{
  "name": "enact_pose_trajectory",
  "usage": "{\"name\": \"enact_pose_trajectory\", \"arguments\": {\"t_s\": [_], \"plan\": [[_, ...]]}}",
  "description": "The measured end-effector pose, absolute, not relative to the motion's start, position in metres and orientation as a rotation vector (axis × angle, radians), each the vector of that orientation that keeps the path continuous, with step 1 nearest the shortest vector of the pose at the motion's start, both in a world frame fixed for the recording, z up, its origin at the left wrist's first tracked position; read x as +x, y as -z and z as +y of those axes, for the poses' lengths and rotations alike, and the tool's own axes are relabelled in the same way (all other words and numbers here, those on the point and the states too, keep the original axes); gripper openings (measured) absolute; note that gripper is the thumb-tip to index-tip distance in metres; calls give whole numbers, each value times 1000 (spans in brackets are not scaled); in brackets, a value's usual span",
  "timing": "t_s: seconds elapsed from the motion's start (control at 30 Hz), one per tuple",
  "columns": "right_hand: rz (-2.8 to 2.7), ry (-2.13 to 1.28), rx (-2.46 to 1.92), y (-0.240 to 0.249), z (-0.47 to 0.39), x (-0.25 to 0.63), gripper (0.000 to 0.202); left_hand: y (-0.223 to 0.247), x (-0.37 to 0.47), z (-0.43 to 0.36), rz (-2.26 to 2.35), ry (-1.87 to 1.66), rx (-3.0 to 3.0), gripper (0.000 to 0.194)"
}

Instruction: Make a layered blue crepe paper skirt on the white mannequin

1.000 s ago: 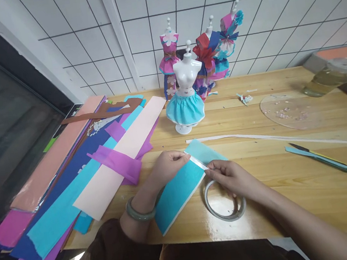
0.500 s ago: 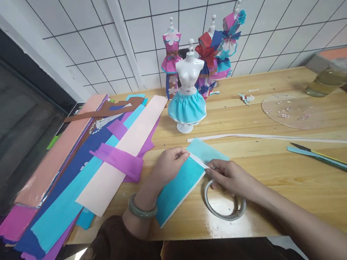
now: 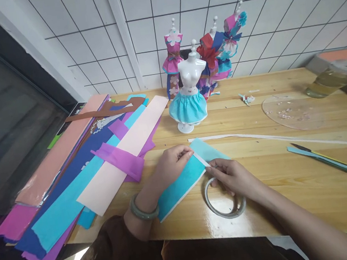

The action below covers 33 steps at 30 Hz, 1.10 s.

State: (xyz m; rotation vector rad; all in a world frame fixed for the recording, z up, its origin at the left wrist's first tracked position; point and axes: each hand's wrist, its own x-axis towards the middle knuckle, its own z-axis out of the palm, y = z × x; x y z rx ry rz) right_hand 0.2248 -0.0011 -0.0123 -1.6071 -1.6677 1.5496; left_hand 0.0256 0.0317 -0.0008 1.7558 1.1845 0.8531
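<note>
Pinched nearly closed, the grip of the left hand and that of the right hand hold opposite ends of a short white strip along the far edge of a turquoise sheet, which lies at a slant on the worktop. The sheet's near corner sits farther from the worktop's front edge than a second ago, and the left hand covers more of it. A tape roll remains by the right hand, with the mannequin in a turquoise skirt standing beyond.
</note>
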Motion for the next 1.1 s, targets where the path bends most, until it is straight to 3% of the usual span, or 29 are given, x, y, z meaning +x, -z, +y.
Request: {"name": "enact_pose_trajectory", "arguments": {"t_s": [0.33, 0.57, 1.1], "plan": [[-1642, -1352, -1552, 7, 0, 228, 42, -16, 34, 16, 948, -1008, 2421, 19], [-1510, -1378, -1468, 2, 2, 230, 60, -13, 45, -1, 708, -1131, 2929, 11], [-1343, -1503, -1354, 3, 7, 235, 43, -23, 53, -9, 615, -1259, 3055, 11]]}}
